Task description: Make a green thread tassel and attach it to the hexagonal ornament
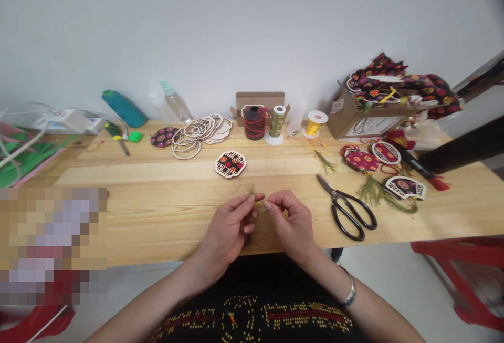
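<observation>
Near the table's front edge, my left hand (232,223) pinches a small bundle of olive-green thread (252,189), whose tips stick up past the fingers. Part of the bundle hangs below the palm, mostly hidden. Close on its right, my right hand (293,221) is closed, thumb and forefinger pinching a thin strand that runs to the bundle. Beyond my hands lies an octagonal patterned piece (230,164) with a pale cut-out frame. Black-handled scissors (346,206) rest open to the right of my right hand.
Spools of dark red cord (254,123), green thread (277,121) and yellow cord (314,124) stand at the back. Pale wooden frames (202,132) lie back left. A cardboard box (354,114) with fabric and several tasselled ornaments (360,158) are at the right. A black post (457,146) crosses there.
</observation>
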The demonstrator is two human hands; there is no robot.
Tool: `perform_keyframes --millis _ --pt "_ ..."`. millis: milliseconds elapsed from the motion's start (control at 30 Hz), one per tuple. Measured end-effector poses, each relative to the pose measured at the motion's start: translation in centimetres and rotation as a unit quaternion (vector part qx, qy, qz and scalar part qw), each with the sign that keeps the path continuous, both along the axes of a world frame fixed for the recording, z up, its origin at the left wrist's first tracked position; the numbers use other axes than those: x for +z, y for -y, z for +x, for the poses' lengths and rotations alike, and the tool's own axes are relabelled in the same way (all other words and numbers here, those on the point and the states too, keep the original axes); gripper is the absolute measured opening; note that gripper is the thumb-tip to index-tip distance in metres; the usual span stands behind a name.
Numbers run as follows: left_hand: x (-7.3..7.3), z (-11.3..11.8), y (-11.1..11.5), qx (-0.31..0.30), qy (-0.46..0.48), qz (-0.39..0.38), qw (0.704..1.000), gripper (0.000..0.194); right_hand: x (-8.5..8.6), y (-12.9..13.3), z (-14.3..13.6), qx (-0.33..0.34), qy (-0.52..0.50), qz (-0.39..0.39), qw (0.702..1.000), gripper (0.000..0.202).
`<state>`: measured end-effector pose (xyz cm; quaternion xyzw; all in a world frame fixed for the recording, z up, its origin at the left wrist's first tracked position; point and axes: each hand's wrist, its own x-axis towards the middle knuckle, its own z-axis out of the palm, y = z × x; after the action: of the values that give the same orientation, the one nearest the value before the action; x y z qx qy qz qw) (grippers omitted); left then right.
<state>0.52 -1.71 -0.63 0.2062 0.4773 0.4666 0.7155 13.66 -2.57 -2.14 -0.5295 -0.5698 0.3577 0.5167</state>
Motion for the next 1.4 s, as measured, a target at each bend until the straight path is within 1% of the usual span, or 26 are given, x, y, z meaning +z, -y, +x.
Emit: perform_keyframes --millis 200,700,967,1133,1233,1300,1367,1400 --pt "0.0 0.0 0.1 0.007 -0.011 0.005 1.0 0.018 -0.3 0.0 -0.3 0.009 0.008 -0.015 1.0 0.011" --pt "-0.3 0.0 0.2 0.002 0.009 -0.001 1.0 0.016 -0.3 0.1 -0.5 0.029 0.006 -0.013 0.999 0.012" --pt "-0.1 0.2 0.1 0.004 0.008 -0.005 1.0 0.017 -0.3 0.1 -0.5 0.038 0.003 -0.019 0.999 0.013" --pt "0.0 0.2 0.1 -0.001 0.016 0.008 1.0 0.018 -0.3 0.0 -0.3 0.044 0.002 -0.019 0.999 0.012" --pt "0.1 -0.1 -0.2 0.012 0.014 0.029 0.999 0.02 -0.3 -0.5 0.2 0.025 0.016 -0.039 0.999 0.011" --pt "0.1 -0.3 -0.4 0.019 0.003 0.051 0.999 0.02 -0.1 -1.0 0.7 0.0 0.001 -0.07 0.998 0.012" --pt "0.1 -0.6 -0.6 0.027 -0.018 0.078 0.996 0.018 0.3 -1.7 1.0 -0.005 -0.058 -0.123 0.991 0.022" --pt "0.1 -0.7 -0.8 0.034 -0.033 0.096 0.994 0.017 0.7 -2.0 1.1 0.006 -0.104 -0.159 0.982 0.028"
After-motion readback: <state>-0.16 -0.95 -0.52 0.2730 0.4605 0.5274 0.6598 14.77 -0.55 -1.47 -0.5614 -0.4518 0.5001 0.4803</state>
